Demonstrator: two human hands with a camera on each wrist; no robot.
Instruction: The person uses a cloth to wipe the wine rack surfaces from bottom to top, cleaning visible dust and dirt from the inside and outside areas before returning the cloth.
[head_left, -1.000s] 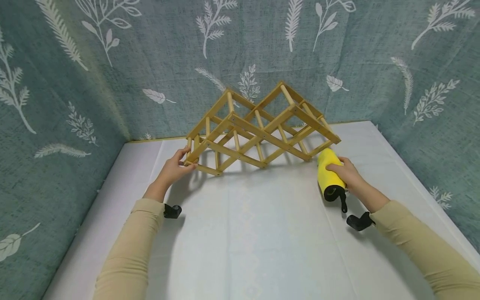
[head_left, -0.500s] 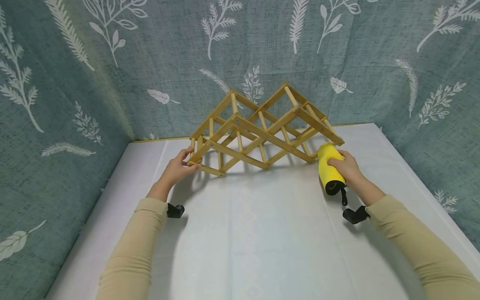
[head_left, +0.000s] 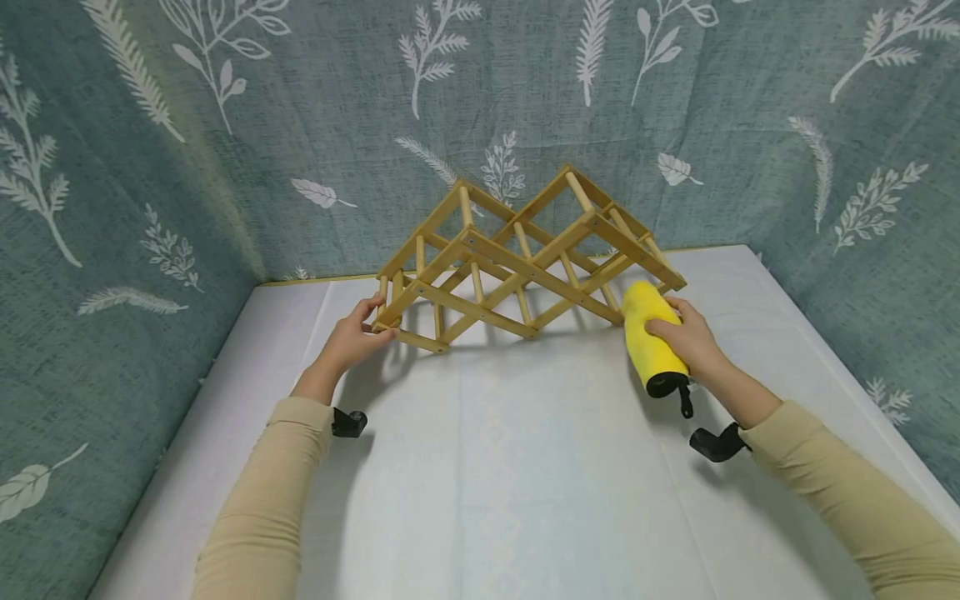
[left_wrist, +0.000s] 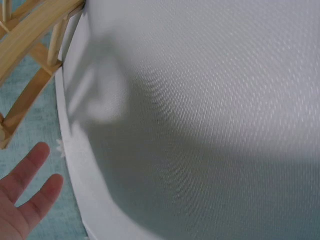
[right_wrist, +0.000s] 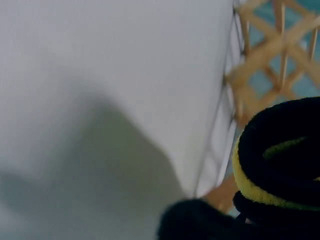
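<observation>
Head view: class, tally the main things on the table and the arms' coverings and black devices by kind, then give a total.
Wooden rack: 1
Yellow roll: 1
Beige sleeves: 2
Black wrist devices: 2
Total: 6

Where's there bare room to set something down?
Widest: the white cloth between the left sleeve and right sleeve, before the wooden rack. Narrower: between left sleeve and teal wall. Crowded: the rack's ends, with the left hand at one, right hand and yellow roll by the other.
</observation>
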